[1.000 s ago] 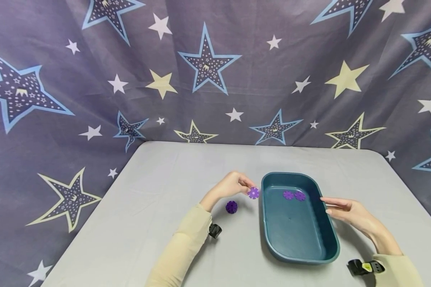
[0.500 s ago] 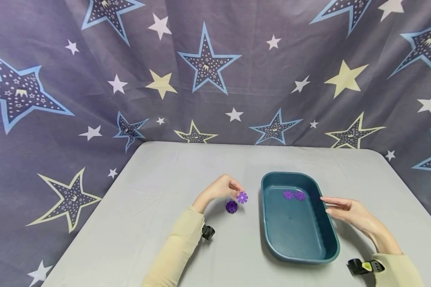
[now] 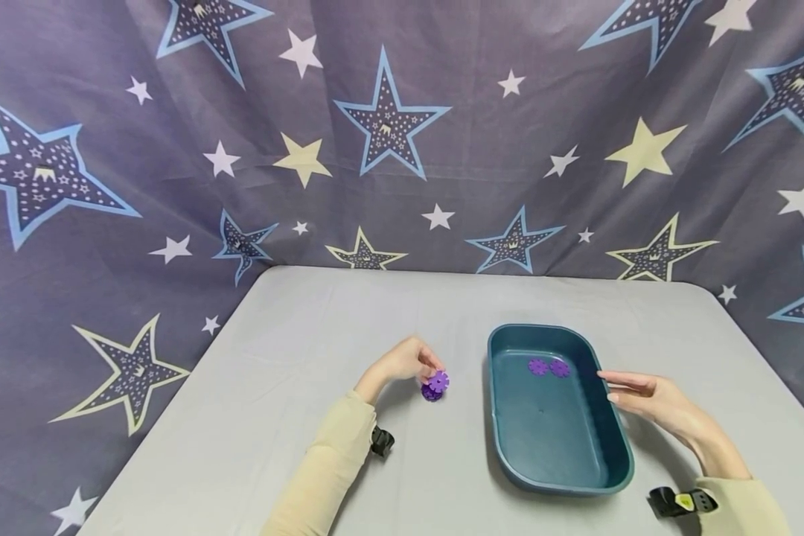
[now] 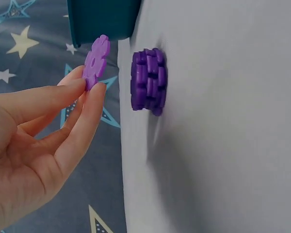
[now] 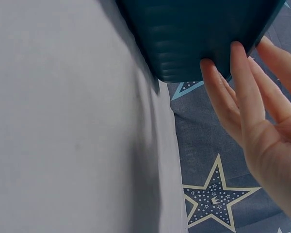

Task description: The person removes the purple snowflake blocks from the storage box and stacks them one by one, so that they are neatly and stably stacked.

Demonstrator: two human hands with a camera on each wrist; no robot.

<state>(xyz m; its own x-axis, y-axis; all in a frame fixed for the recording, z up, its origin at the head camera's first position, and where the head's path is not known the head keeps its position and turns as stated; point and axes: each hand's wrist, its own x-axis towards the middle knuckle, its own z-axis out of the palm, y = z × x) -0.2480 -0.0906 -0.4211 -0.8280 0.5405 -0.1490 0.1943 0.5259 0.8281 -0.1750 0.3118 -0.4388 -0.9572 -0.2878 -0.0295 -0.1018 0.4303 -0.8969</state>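
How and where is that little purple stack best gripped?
The purple stack is probably best gripped by its notched sides, from above, thumb and fingers opposite: it sits flat on the table, sides exposed. The left hand, pinching a purple disc above it, would need to move aside.

From the head view, the stack (image 3: 432, 397) is partly masked by the disc (image 3: 439, 382) and left hand (image 3: 405, 361), too small there for a count, and the left sleeve (image 3: 324, 461) and right sleeve (image 3: 740, 506) are both clipped by the bottom edge. Over to the left wrist, where the top edge slices off the tray (image 4: 104, 19) and its inside is hidden! On the right wrist, the tray loses its top again, and the right hand (image 5: 276, 141) is cut at the right edge.
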